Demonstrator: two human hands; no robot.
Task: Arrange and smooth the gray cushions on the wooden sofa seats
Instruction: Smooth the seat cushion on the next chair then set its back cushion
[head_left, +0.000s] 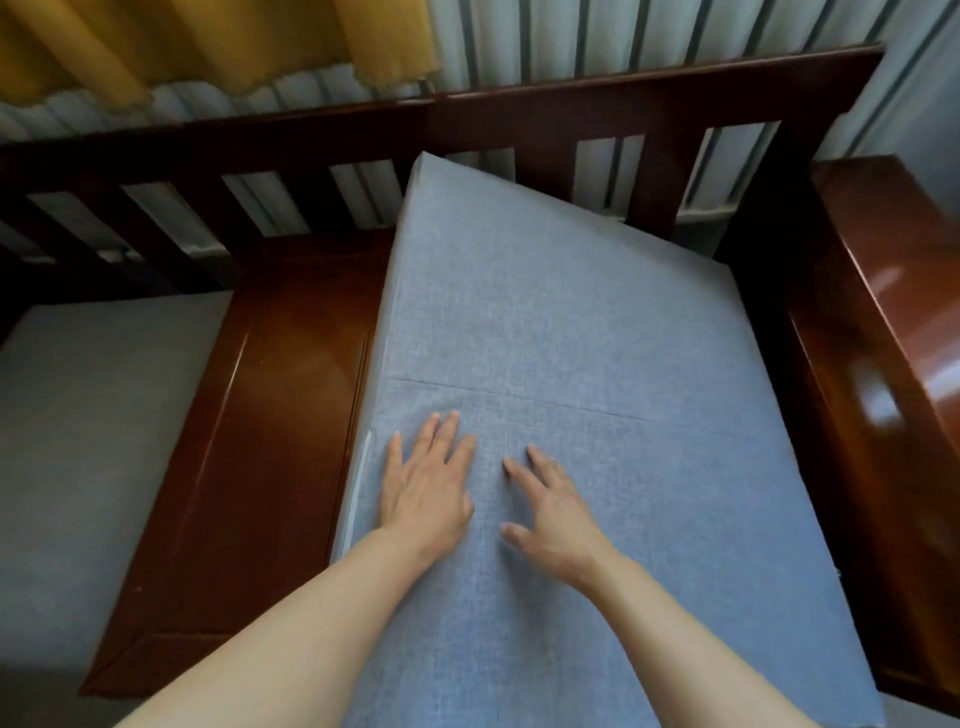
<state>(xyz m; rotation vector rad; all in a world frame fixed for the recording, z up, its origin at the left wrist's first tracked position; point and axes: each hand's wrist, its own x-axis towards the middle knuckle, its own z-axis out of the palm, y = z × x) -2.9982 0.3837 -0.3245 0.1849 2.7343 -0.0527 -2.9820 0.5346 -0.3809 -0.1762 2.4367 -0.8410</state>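
Note:
A large blue-gray cushion (571, 322) lies askew on the right part of the dark wooden sofa seat (280, 405), its far left corner up against the slatted backrest (311, 150). My left hand (426, 483) lies flat on the cushion near its left edge, fingers straight. My right hand (550, 514) rests on the fabric just beside it, fingers spread. A faint crease crosses the cover just beyond my fingertips. A second gray cushion (88, 415) sits on the seat at the far left.
Bare polished seat wood shows between the two cushions. The sofa's glossy armrest (893, 332) rises at the right. Behind the backrest hang a pale striped curtain (597, 52) and a yellow curtain (182, 41).

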